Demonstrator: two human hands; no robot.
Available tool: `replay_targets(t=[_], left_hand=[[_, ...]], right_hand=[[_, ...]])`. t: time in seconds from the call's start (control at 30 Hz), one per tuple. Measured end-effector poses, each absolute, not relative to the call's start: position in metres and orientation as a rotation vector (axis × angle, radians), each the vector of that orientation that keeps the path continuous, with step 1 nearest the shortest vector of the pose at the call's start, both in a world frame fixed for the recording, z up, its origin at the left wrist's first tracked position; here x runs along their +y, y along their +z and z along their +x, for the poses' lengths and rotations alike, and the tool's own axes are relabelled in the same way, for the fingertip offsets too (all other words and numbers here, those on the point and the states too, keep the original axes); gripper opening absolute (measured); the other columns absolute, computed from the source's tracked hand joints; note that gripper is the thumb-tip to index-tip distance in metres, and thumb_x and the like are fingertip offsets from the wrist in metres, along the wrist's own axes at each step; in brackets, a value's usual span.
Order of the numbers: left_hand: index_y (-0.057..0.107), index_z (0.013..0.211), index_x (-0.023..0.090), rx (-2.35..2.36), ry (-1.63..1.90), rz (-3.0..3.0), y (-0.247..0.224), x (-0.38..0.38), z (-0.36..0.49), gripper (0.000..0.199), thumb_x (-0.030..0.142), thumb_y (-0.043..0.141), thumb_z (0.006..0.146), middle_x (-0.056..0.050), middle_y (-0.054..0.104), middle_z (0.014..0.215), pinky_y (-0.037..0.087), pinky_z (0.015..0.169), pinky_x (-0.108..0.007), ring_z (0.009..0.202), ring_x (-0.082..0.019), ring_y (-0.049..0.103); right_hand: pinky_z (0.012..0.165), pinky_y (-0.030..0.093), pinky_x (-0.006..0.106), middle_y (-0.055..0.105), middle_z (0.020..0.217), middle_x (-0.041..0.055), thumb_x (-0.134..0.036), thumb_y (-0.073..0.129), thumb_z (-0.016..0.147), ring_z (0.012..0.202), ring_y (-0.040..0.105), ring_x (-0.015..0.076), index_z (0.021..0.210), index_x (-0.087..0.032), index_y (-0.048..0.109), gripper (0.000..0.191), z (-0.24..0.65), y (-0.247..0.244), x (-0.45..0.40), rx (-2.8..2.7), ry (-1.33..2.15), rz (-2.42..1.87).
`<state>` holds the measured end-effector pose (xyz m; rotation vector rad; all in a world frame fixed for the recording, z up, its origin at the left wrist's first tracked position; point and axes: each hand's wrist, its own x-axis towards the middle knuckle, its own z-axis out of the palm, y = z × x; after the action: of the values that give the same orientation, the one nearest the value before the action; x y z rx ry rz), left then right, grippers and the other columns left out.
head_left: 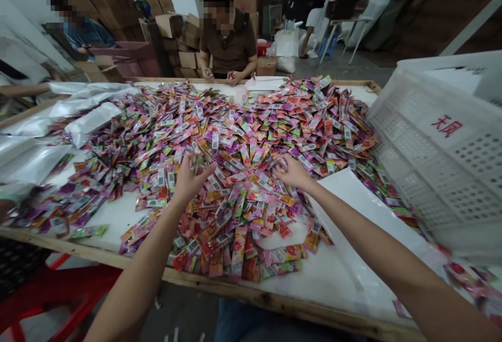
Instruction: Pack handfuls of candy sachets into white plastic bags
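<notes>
A heap of small, flat, printed sachets (pixel 239 252) in pink, purple, orange and green covers the white tabletop before me. My left hand (pixel 192 177) is over the middle of the heap, fingers curled around a few sachets (pixel 197 162) and thumb pointing right. To its right, my right hand (pixel 292 172) reaches into the heap with bent fingers closed on sachets; its fingertips are blurred and partly hidden among them. Beneath my right forearm lies a white plastic bag (pixel 345 211), flat on the table.
A white perforated crate (pixel 443 148) stands tilted at the right. Filled silvery-white bags (pixel 94 122) lie at the left. Across the table a person (pixel 227 38) handles sachets; another person's gloved hand (pixel 15 193) is at the left edge. A wooden rim (pixel 251 294) borders the table; a red chair (pixel 66 289) stands lower left.
</notes>
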<state>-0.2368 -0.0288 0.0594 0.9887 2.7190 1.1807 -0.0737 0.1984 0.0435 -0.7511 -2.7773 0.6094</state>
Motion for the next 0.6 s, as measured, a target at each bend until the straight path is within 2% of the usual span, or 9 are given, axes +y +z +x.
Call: replay_targets(t=[0.1, 0.17, 0.23, 0.33, 0.43, 0.53, 0.6], left_hand=[[0.053, 0.072, 0.019, 2.644, 0.599, 1.163, 0.053, -0.03, -0.214, 0.034, 0.053, 0.052, 0.071, -0.002, 0.058, 0.062, 0.038, 0.053, -0.025, 0.06, -0.019, 0.057], [0.055, 0.073, 0.018, 2.602, 0.286, 1.211, 0.043, -0.026, -0.193, 0.031, 0.049, 0.055, 0.071, -0.007, 0.063, 0.071, 0.038, 0.054, -0.027, 0.068, -0.023, 0.061], [0.055, 0.082, 0.018, 2.596, 0.157, 1.223, 0.033, -0.024, -0.179, 0.024, 0.04, 0.054, 0.074, -0.01, 0.065, 0.081, 0.039, 0.057, -0.027, 0.076, -0.026, 0.062], [0.053, 0.085, 0.018, 2.552, 0.275, 1.29, 0.031, -0.032, -0.178, 0.019, 0.035, 0.045, 0.08, -0.01, 0.064, 0.082, 0.04, 0.061, -0.027, 0.077, -0.024, 0.061], [0.048, 0.082, 0.019, 2.515, 0.586, 1.324, 0.043, -0.051, -0.189, 0.022, 0.039, 0.039, 0.083, -0.006, 0.059, 0.075, 0.04, 0.06, -0.028, 0.069, -0.02, 0.057], [0.045, 0.084, 0.02, 2.503, 0.939, 1.238, 0.056, -0.064, -0.194, 0.023, 0.041, 0.038, 0.083, -0.001, 0.056, 0.07, 0.041, 0.059, -0.027, 0.062, -0.017, 0.054], [0.045, 0.091, 0.02, 2.519, 1.118, 1.18, 0.059, -0.061, -0.191, 0.027, 0.044, 0.043, 0.08, 0.0, 0.057, 0.074, 0.042, 0.061, -0.026, 0.064, -0.015, 0.054]], right_hand=[[0.059, 0.039, 0.025, 0.064, 0.079, 0.0048, -0.042, 0.052, 0.076, 0.072, 0.057, 0.0187, 0.082, -0.017, 0.059, 0.027, -0.084, 0.044, 0.174, -2.954, 0.754, -0.629], [0.054, 0.037, 0.025, 0.064, 0.077, 0.0067, -0.047, 0.059, 0.069, 0.069, 0.057, 0.0203, 0.077, -0.017, 0.06, 0.032, -0.09, 0.037, 0.155, -3.147, 0.723, -0.629], [0.053, 0.038, 0.025, 0.064, 0.085, 0.01, -0.046, 0.067, 0.062, 0.075, 0.058, 0.0231, 0.081, -0.016, 0.06, 0.036, -0.091, 0.03, 0.141, -3.247, 0.658, -0.67], [0.058, 0.041, 0.026, 0.064, 0.088, 0.0104, -0.041, 0.069, 0.062, 0.079, 0.059, 0.0241, 0.081, -0.015, 0.062, 0.033, -0.077, 0.026, 0.144, -3.224, 0.733, -0.716], [0.065, 0.044, 0.028, 0.065, 0.083, 0.0067, -0.039, 0.064, 0.067, 0.077, 0.06, 0.0222, 0.087, -0.015, 0.063, 0.031, -0.057, 0.033, 0.172, -3.075, 1.023, -0.768], [0.075, 0.045, 0.03, 0.065, 0.094, 0.0062, -0.035, 0.061, 0.071, 0.086, 0.06, 0.0209, 0.106, -0.015, 0.057, 0.041, -0.05, 0.042, 0.201, -2.77, 1.174, -0.896], [0.078, 0.045, 0.031, 0.063, 0.1, 0.0073, -0.036, 0.065, 0.067, 0.091, 0.058, 0.0214, 0.109, -0.016, 0.054, 0.049, -0.059, 0.045, 0.208, -2.631, 1.142, -0.961]])
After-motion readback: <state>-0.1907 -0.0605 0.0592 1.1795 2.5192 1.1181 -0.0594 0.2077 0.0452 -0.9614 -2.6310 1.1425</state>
